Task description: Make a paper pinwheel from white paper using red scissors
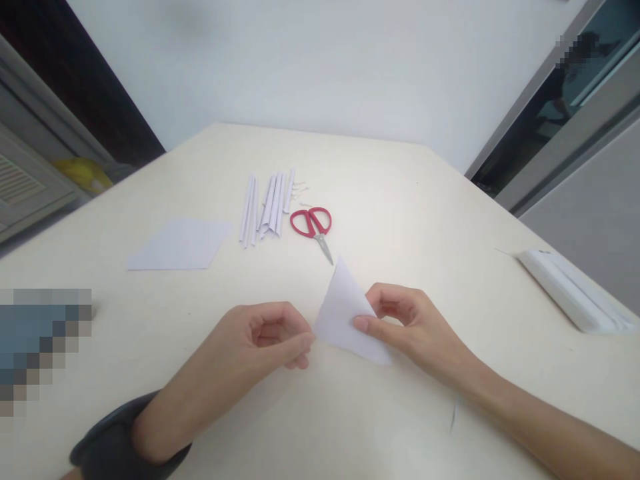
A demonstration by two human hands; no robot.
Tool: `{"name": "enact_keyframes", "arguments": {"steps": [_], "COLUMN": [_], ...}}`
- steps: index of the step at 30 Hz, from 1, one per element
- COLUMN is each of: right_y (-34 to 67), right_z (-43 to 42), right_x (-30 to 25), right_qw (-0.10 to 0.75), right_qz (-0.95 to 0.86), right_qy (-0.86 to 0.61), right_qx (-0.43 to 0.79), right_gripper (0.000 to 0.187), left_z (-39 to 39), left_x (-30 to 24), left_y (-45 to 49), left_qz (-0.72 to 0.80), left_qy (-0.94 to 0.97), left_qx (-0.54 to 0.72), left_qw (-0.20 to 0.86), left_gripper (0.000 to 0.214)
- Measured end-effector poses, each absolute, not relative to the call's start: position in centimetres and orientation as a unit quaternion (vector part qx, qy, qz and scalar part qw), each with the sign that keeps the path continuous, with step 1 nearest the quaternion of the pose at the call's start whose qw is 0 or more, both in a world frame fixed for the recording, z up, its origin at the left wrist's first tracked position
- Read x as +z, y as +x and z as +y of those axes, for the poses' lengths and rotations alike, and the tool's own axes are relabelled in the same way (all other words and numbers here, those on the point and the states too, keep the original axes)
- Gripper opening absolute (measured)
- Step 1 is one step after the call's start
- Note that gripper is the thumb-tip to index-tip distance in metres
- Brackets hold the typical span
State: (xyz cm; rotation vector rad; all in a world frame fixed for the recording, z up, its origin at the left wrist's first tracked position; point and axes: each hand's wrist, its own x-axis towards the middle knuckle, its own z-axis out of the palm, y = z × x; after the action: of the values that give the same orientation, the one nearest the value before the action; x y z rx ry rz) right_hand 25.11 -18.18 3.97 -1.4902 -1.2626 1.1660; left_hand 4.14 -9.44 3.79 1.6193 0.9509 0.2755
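Observation:
My right hand [400,323] pinches a small white sheet of paper [343,320], thumb on top and fingers behind it. The paper looks triangular, one point facing away from me; whether it is folded I cannot tell. My left hand [275,337] has its thumb and forefinger pressed together at the paper's left corner, its other fingers curled. Just beyond the paper lie scissors [315,230] with red handles, blades towards me. Left of them are several thin rolled paper tubes [273,203], side by side. Farther left a flat white paper sheet [180,245] rests on the table.
The pale table [380,193] reaches back to a white wall [310,67]. Near its right edge lies a white packet [570,290]. Small scraps [299,191] sit beside the tubes, and a thin sliver [454,415] lies near my right forearm. Something pixelated [40,347] occupies the left edge.

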Motion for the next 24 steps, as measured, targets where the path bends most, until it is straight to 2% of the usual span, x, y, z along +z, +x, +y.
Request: {"name": "enact_keyframes", "arguments": {"steps": [6,12,24], "right_y": [25.3,26.0,26.4], "right_z": [-18.2,-17.8,-17.6], "right_x": [3.4,3.6,4.0], "right_qw": [0.429,0.416,0.381], "right_qz": [-0.489,-0.498,-0.526], "right_qy": [-0.595,-0.565,-0.547], "right_qx": [0.473,0.510,0.528], "right_gripper": [0.036,0.036,0.037], "left_z": [-9.5,-9.1,-8.9], "left_x": [3.5,3.5,4.0], "left_y": [4.0,4.0,3.9], "left_qz": [0.400,0.395,0.411], "left_qy": [0.673,0.612,0.614], "left_qx": [0.118,0.117,0.146], "left_qw": [0.611,0.675,0.657], "left_gripper": [0.017,0.017,0.020]}}
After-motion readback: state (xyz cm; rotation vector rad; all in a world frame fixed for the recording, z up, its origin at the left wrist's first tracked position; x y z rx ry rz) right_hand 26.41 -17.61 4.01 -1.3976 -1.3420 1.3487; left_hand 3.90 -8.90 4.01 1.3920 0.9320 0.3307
